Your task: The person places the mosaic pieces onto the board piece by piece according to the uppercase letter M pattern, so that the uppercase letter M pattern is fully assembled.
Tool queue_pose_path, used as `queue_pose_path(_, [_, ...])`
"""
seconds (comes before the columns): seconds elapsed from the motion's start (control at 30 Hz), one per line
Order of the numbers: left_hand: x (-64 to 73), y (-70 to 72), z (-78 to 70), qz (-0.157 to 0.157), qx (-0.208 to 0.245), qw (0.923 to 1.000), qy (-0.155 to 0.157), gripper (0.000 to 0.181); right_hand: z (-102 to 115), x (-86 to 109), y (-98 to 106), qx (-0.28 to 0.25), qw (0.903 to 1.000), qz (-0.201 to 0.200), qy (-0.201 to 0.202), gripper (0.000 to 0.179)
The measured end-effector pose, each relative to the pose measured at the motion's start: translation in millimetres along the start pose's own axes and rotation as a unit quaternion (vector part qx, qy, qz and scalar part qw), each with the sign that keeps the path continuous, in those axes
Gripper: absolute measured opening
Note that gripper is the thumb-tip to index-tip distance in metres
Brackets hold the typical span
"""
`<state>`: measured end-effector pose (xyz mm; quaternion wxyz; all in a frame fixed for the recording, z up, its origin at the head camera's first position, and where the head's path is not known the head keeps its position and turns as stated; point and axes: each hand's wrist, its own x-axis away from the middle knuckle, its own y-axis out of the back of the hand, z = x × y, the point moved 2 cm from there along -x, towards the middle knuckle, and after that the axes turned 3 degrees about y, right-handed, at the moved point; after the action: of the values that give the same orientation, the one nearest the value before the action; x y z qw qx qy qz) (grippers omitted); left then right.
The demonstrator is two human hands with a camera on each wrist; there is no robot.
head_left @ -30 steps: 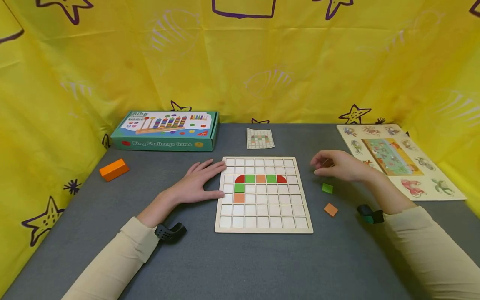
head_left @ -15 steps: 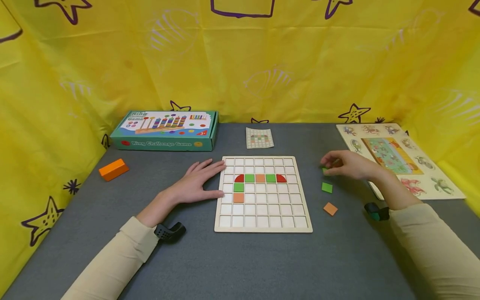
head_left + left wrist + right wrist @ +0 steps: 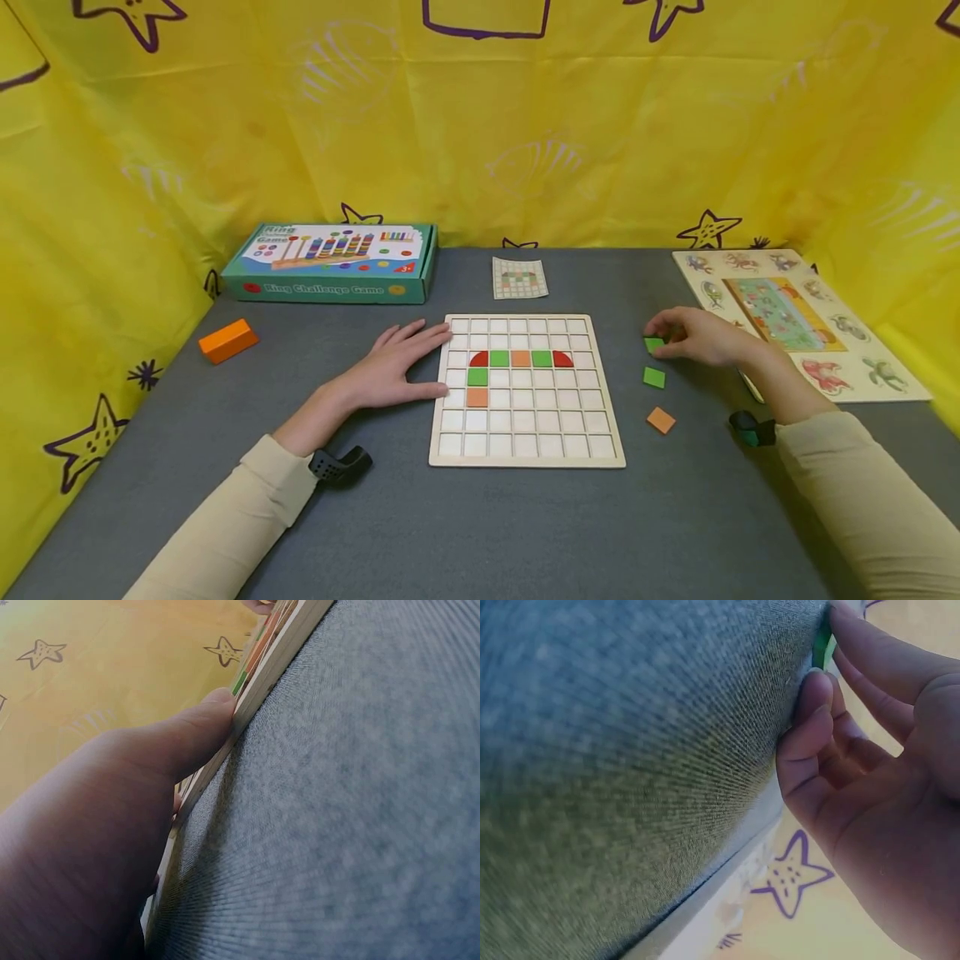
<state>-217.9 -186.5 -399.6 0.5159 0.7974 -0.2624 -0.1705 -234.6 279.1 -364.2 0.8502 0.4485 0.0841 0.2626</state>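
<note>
A wooden grid board (image 3: 527, 460) lies on the grey table. Red curved, green and orange tiles fill part of one row, with a green tile (image 3: 477, 377) and an orange tile (image 3: 477, 397) below its left end. My left hand (image 3: 390, 367) rests spread at the board's left edge, fingertips and thumb touching the rim (image 3: 259, 694). Right of the board, my right hand (image 3: 701, 336) pinches a small green square tile (image 3: 654, 344) at the tabletop; the right wrist view shows this green tile (image 3: 823, 646) edge-on between thumb and fingers. Nearer me lie another green tile (image 3: 654, 377) and an orange tile (image 3: 661, 420).
A pattern card (image 3: 520, 277) lies behind the board. A green game box (image 3: 330, 262) stands at back left, with an orange block (image 3: 228, 341) in front of it. A picture puzzle board (image 3: 855, 367) lies at right, partly behind my right forearm. Yellow cloth (image 3: 480, 125) encloses the table.
My right hand has moved slightly right and down to the farthest green tile, and its fingers have come together on it. The left hand has stayed at the board.
</note>
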Motion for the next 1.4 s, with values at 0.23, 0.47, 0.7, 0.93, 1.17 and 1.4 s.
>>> queue_pose_path(0.23, [-2.1,1.8,-2.3,0.004,0.002,1.0,0.002,0.088,-0.5,2.5,-3.1,0.006,0.9999,-0.015,-0.005,0.021])
queue_pose_path(0.47, [-2.1,1.7,-2.8,0.008,0.0,0.9999,0.006,0.088,4.4,2.6,-3.0,-0.016,0.9995,-0.027,-0.005,0.01])
queue_pose_path(0.7, [-0.7,1.8,-2.8,0.006,0.004,0.9999,0.007,0.088,20.8,-3.3,-2.3,-0.045,0.9985,-0.029,0.015,0.009])
queue_pose_path(0.93, [0.2,1.8,-2.0,0.005,0.001,0.9999,0.009,0.088,49.1,-16.6,-8.0,-0.04,0.9981,-0.022,0.042,0.008])
queue_pose_path(1.17, [0.0,3.2,-1.9,-0.001,0.004,1.0,0.004,0.088,75.1,-30.6,-17.0,-0.046,0.9963,-0.009,0.072,0.007])
queue_pose_path(1.4, [1.2,0.5,0.0,-0.003,-0.002,1.0,-0.001,0.089,95.3,-46.0,-33.3,-0.05,0.9955,0.022,0.077,0.005])
